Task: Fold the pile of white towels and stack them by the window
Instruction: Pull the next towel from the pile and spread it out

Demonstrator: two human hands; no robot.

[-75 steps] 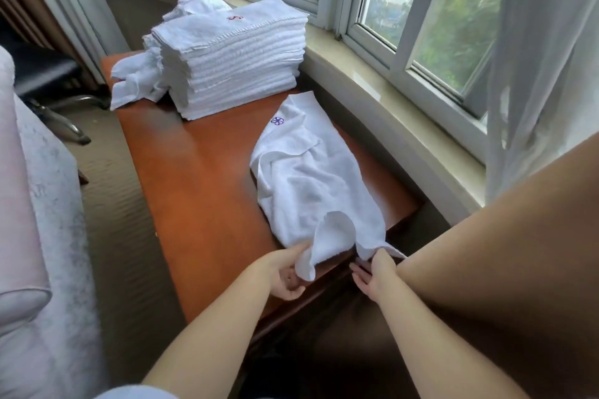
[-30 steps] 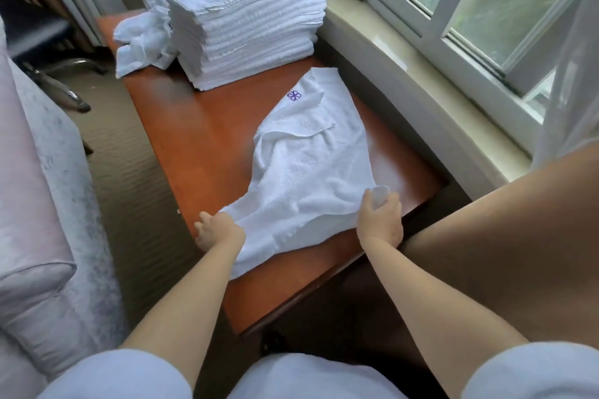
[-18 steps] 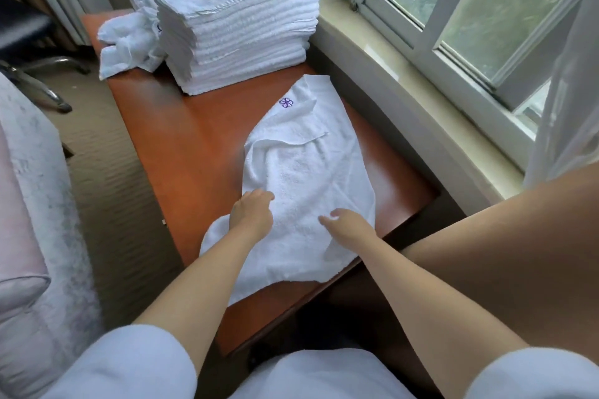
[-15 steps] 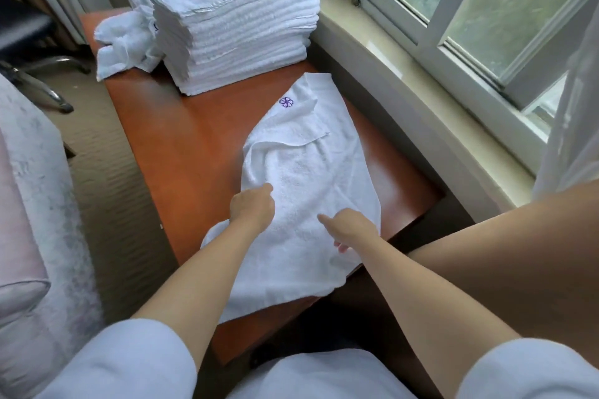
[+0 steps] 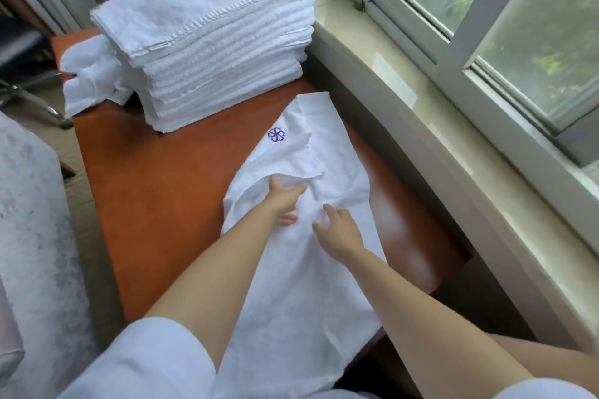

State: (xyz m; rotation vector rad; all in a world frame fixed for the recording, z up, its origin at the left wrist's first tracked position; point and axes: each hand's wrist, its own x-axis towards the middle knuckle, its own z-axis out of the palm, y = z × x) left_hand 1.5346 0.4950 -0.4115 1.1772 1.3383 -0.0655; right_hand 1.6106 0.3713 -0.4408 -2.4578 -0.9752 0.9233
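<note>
No readable text; purple emblem (image 5: 276, 134) on towel (image 5: 301, 269).

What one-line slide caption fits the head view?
Both hands, left and right, smooth a white towel on the wooden table beside the folded stack.

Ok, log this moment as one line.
stage: smoothing | left hand: flat on towel | right hand: on towel | stack: by window

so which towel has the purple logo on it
The spread-out towel lying flat on the table under both hands; its flower logo is purple. The top towel of the folded stack by the window carries a red mark instead.
</note>
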